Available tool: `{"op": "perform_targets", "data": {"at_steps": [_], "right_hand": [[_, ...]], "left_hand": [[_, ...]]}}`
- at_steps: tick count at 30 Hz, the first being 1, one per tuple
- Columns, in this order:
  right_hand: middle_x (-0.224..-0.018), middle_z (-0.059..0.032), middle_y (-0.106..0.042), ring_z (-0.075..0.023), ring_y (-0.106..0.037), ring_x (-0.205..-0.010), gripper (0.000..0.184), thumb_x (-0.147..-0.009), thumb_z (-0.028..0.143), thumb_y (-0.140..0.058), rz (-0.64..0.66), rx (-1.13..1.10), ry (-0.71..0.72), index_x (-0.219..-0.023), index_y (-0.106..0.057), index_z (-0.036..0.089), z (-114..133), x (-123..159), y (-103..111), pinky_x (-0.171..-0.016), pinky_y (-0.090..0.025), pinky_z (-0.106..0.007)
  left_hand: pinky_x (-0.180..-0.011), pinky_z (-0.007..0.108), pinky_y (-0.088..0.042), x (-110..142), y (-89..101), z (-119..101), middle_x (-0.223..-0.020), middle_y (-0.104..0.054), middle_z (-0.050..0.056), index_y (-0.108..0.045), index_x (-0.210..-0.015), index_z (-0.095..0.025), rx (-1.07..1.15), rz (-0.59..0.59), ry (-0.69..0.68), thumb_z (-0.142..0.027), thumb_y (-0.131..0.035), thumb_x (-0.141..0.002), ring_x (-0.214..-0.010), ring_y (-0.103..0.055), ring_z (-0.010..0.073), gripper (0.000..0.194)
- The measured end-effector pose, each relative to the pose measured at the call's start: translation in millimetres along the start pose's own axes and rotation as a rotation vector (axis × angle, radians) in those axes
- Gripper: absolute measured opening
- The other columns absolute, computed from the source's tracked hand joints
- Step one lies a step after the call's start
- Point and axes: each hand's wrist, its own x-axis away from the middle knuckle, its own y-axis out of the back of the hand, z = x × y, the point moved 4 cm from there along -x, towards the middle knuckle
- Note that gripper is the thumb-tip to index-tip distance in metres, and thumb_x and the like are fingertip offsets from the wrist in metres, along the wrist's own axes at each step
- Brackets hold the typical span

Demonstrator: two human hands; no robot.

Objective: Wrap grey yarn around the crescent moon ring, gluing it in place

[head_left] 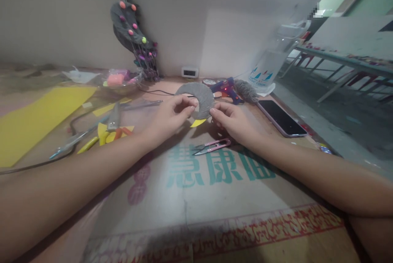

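My left hand [172, 116] and my right hand [232, 120] both pinch a grey yarn-wrapped crescent [199, 96], held upright just above the cardboard sheet [196, 197]. The left fingers close on its inner left edge, the right fingers on its lower right end. A yellow tip [197, 123] shows at the crescent's bottom. Small pink thread snips [213, 146] lie on the cardboard just below my right hand. A blue glue gun [229, 88] and a grey yarn tuft [247, 90] lie behind the crescent.
A phone [281, 118] lies at the right table edge. Yellow foam sheet [33, 119], yellow scraps [106, 134], scissors [72, 142] and a cable sit left. A grey decorated piece [132, 33] leans in the corner, with a plastic bowl [121, 80] and a clear jug [273, 58] at the back.
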Motion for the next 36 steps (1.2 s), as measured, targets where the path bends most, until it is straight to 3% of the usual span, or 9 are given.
{"op": "perform_targets", "data": {"at_steps": [3, 7, 11, 18, 24, 30, 36], "right_hand": [[-0.056, 0.0074, -0.043, -0.0092, -0.037, -0.047, 0.032, -0.089, 0.049, -0.063, 0.002, 0.016, 0.009, -0.076, -0.051, 0.022, 1, 1, 0, -0.044, -0.029, -0.024], [-0.057, 0.0071, -0.044, -0.0096, -0.040, -0.047, 0.030, -0.088, 0.048, -0.062, 0.039, 0.035, -0.002, -0.078, -0.052, 0.022, 4, 3, -3, -0.043, -0.031, -0.024], [-0.060, 0.0062, -0.046, -0.0095, -0.041, -0.049, 0.030, -0.088, 0.049, -0.062, 0.042, 0.061, 0.015, -0.079, -0.053, 0.022, 6, 3, -3, -0.044, -0.032, -0.024], [-0.058, 0.0071, -0.043, -0.0090, -0.039, -0.048, 0.030, -0.088, 0.049, -0.061, 0.029, 0.046, 0.018, -0.078, -0.052, 0.022, 3, 3, -2, -0.044, -0.029, -0.024], [-0.058, 0.0071, -0.043, -0.0093, -0.039, -0.048, 0.029, -0.088, 0.048, -0.061, 0.030, 0.050, 0.009, -0.079, -0.052, 0.022, 4, 3, -2, -0.044, -0.030, -0.024], [-0.059, 0.0071, -0.044, -0.0091, -0.039, -0.047, 0.029, -0.087, 0.048, -0.063, 0.035, 0.041, 0.003, -0.079, -0.053, 0.022, 3, 2, -2, -0.043, -0.030, -0.024], [-0.061, 0.0063, -0.046, -0.0095, -0.043, -0.048, 0.029, -0.086, 0.048, -0.062, 0.047, 0.056, 0.012, -0.077, -0.052, 0.023, 3, 1, -4, -0.043, -0.033, -0.024]], "left_hand": [[-0.090, 0.036, -0.052, -2, 0.8, 0, -0.105, -0.071, 0.007, -0.064, -0.087, -0.019, -0.062, 0.020, -0.023, -0.028, -0.058, -0.089, -0.097, -0.064, 0.0203, 0.011], [-0.086, 0.035, -0.050, -5, -3.5, -1, -0.086, -0.066, 0.005, -0.056, -0.070, -0.020, -0.173, 0.110, -0.106, -0.028, -0.048, -0.093, -0.089, -0.061, 0.0199, 0.025], [-0.078, 0.031, -0.050, -4, -5.3, -2, -0.071, -0.063, 0.001, -0.055, -0.063, -0.020, -0.201, 0.127, -0.072, -0.029, -0.048, -0.093, -0.080, -0.060, 0.0183, 0.032], [-0.080, 0.031, -0.051, -4, -1.7, 0, -0.083, -0.074, 0.001, -0.074, -0.078, -0.019, -0.167, 0.077, 0.024, -0.024, -0.060, -0.083, -0.082, -0.065, 0.0184, 0.015], [-0.090, 0.038, -0.051, -7, -0.9, 8, -0.094, -0.071, 0.005, -0.068, -0.077, -0.020, -0.179, 0.053, 0.023, -0.029, -0.063, -0.082, -0.092, -0.063, 0.0207, 0.012], [-0.084, 0.037, -0.049, -7, 0.5, 10, -0.095, -0.066, 0.006, -0.058, -0.075, -0.020, -0.156, 0.046, -0.008, -0.036, -0.060, -0.085, -0.091, -0.060, 0.0207, 0.019], [-0.078, 0.033, -0.046, -4, -5.5, 0, -0.076, -0.059, 0.002, -0.055, -0.068, -0.021, -0.193, 0.158, -0.084, -0.030, -0.052, -0.089, -0.082, -0.057, 0.0194, 0.023]]}}
